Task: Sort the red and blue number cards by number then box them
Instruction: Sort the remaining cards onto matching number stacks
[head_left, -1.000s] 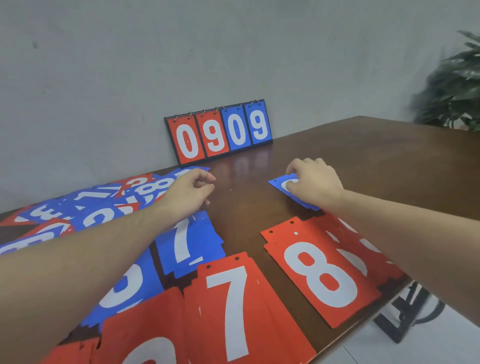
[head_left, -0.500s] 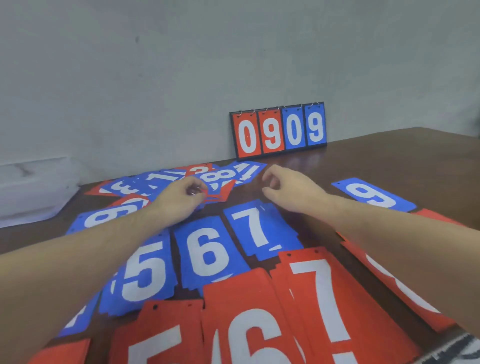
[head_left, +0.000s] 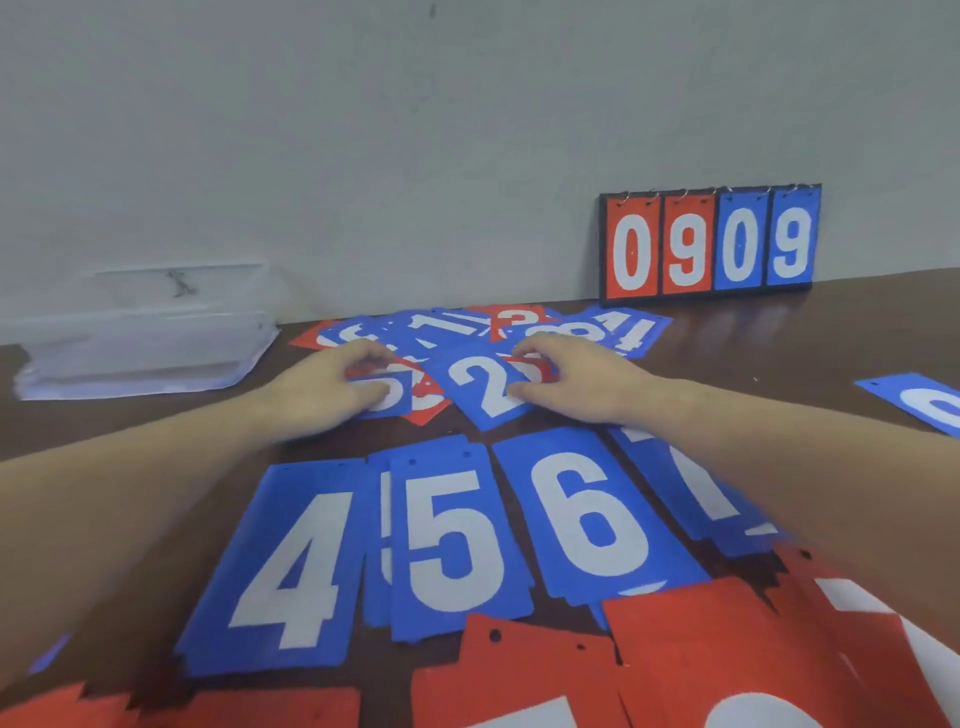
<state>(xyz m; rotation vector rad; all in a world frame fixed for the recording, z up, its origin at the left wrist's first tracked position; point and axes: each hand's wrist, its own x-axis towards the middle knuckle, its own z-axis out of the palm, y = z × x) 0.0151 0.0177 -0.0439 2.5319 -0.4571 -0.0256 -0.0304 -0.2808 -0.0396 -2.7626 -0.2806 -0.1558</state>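
Where the view has swung left since a second ago: dark wooden table (head_left: 779, 338), wall behind.

Newly in view far left: clear plastic box (head_left: 140, 338), lidded or not cannot be told; presumably the destination.

Far right against wall: flip scoreboard (head_left: 709, 243) reading 0909, shifted right in frame only.

Near row, sorted: blue 4 card (head_left: 291, 566), blue 5 stack (head_left: 457, 540), blue 6 stack (head_left: 592, 519), blue 7 stack (head_left: 711, 499) partly under right forearm. Red stacks (head_left: 701, 660) along near edge, numerals cut off.

Far centre: unsorted heap (head_left: 467, 327) of red and blue cards, overlapped, most digits unreadable.

Right edge: lone blue card (head_left: 919, 402), numeral cropped, seemingly the 9 laid down moments ago.

Now both at the heap: left hand (head_left: 327, 389), fingers curled on a blue card, digit covered; right hand (head_left: 582, 384) pinching blue 2 card (head_left: 485, 389) at its right edge. Grip details blurred.

Judged: 9 placed, low numbers next; boxing not yet begun.
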